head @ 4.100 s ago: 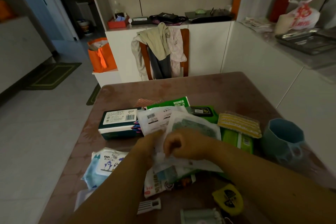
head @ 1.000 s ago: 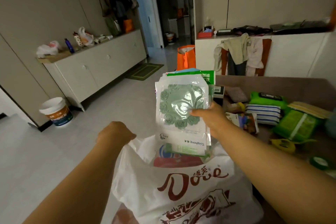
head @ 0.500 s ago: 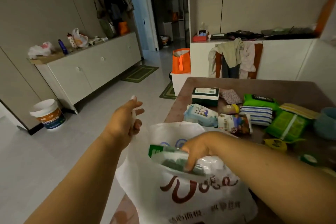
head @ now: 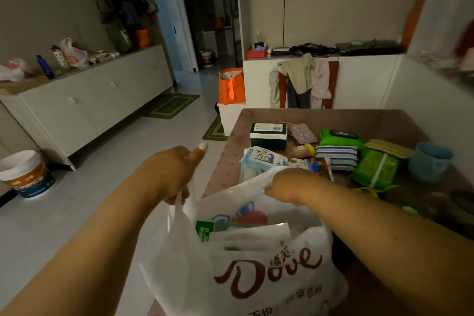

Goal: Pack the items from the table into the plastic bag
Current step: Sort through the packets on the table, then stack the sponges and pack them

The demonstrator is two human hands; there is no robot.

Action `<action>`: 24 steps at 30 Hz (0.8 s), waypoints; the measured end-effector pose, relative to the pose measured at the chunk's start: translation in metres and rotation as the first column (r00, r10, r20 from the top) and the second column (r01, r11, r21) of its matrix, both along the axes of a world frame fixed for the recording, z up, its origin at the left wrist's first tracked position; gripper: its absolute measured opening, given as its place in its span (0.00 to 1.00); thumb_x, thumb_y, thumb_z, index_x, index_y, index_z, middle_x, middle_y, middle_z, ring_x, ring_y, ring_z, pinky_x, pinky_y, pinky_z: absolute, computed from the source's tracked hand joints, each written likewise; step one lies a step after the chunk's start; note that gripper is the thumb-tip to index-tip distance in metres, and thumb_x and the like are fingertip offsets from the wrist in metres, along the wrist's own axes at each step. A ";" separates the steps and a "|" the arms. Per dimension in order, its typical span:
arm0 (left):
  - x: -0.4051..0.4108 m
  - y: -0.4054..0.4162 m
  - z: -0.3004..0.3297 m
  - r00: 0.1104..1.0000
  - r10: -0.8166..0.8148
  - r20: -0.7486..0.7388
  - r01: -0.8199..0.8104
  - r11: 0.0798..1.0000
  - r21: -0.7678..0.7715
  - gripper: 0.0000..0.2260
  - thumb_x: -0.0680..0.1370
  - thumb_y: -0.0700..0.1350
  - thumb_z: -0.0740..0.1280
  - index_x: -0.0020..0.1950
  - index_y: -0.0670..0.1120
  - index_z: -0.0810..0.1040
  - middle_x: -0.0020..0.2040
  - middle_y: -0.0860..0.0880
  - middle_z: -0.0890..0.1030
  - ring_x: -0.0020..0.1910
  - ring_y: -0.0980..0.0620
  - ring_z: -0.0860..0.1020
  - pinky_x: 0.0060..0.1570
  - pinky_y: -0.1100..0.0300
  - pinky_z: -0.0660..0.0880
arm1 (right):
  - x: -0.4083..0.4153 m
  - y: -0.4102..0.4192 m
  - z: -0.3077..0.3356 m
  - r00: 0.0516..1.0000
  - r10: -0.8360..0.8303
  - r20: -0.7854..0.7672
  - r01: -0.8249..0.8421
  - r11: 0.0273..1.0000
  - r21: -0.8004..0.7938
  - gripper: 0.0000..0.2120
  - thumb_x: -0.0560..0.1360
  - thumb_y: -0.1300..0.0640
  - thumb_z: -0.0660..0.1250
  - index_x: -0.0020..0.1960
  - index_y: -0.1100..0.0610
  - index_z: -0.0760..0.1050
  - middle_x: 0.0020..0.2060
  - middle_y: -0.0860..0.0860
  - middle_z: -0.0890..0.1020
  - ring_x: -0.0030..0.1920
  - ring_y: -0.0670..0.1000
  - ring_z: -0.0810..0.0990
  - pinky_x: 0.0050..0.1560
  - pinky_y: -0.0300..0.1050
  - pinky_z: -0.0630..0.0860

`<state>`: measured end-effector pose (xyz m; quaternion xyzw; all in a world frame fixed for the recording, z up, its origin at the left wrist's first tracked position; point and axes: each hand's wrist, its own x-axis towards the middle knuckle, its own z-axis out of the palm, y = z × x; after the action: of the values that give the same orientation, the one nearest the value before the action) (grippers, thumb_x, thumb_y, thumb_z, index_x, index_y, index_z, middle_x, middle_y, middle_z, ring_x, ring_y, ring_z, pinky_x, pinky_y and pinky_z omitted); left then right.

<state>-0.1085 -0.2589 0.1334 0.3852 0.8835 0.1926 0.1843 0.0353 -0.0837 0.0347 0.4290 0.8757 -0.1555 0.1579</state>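
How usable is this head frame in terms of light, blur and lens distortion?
Head view: dim overall, with the white plastic bag brightest and its Dove print readable; motion blur smears the right edge near the blue cup; wide-angle bending bows the left cabinet; both hands, left hand and right hand, look fairly sharp at the bag's rim.
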 end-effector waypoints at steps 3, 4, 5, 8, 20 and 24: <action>-0.007 0.022 0.006 0.888 -0.129 -0.441 0.058 0.983 -0.172 0.32 0.73 0.70 0.44 0.51 0.48 0.74 0.38 0.49 0.79 0.39 0.50 0.77 0.48 0.51 0.76 | 0.004 -0.002 0.018 0.955 -0.047 -0.292 -0.073 0.919 -0.386 0.21 0.80 0.45 0.56 0.61 0.59 0.75 0.40 0.57 0.82 0.31 0.51 0.78 0.39 0.43 0.75; -0.008 0.032 0.008 0.849 -0.168 -0.502 0.074 0.977 -0.202 0.33 0.72 0.71 0.41 0.50 0.48 0.74 0.39 0.49 0.78 0.40 0.50 0.77 0.49 0.50 0.75 | 0.006 -0.002 0.024 0.913 -0.123 -0.389 -0.082 0.880 -0.469 0.19 0.80 0.46 0.57 0.59 0.59 0.76 0.37 0.56 0.82 0.30 0.51 0.78 0.39 0.43 0.75; -0.008 0.041 0.012 0.818 -0.211 -0.535 0.102 0.969 -0.226 0.34 0.71 0.71 0.40 0.50 0.49 0.73 0.40 0.49 0.77 0.41 0.50 0.77 0.49 0.49 0.75 | 0.008 -0.002 0.029 0.859 -0.192 -0.474 -0.088 0.857 -0.507 0.17 0.80 0.47 0.58 0.57 0.58 0.77 0.35 0.55 0.81 0.30 0.50 0.78 0.37 0.41 0.74; -0.002 0.075 0.019 0.817 -0.273 -0.508 0.216 0.961 -0.171 0.37 0.70 0.72 0.38 0.46 0.46 0.75 0.39 0.50 0.77 0.41 0.51 0.76 0.49 0.50 0.75 | 0.015 0.000 0.042 0.670 -0.375 -0.641 -0.079 0.822 -0.563 0.15 0.79 0.49 0.60 0.51 0.58 0.79 0.31 0.55 0.79 0.28 0.50 0.76 0.31 0.39 0.72; 0.036 0.236 0.005 0.929 -0.363 0.078 0.361 0.932 0.039 0.22 0.79 0.63 0.50 0.59 0.49 0.71 0.43 0.43 0.81 0.38 0.47 0.82 0.29 0.61 0.77 | 0.068 0.122 0.066 0.416 -0.687 -0.596 0.227 0.713 -0.664 0.13 0.80 0.52 0.60 0.47 0.61 0.76 0.34 0.56 0.75 0.33 0.51 0.73 0.36 0.41 0.69; 0.034 0.292 -0.015 0.868 -0.358 0.343 0.305 0.931 0.198 0.16 0.79 0.63 0.51 0.51 0.54 0.69 0.49 0.47 0.77 0.47 0.46 0.79 0.38 0.57 0.77 | 0.067 0.210 0.047 0.445 -0.695 -0.564 0.370 0.717 -0.591 0.13 0.79 0.54 0.62 0.53 0.64 0.77 0.33 0.55 0.77 0.32 0.51 0.74 0.33 0.41 0.70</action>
<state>-0.0748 0.0333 0.1181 0.4992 0.7372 0.2883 0.3525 0.1027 0.1267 0.0815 0.5412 0.6220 -0.5290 -0.2008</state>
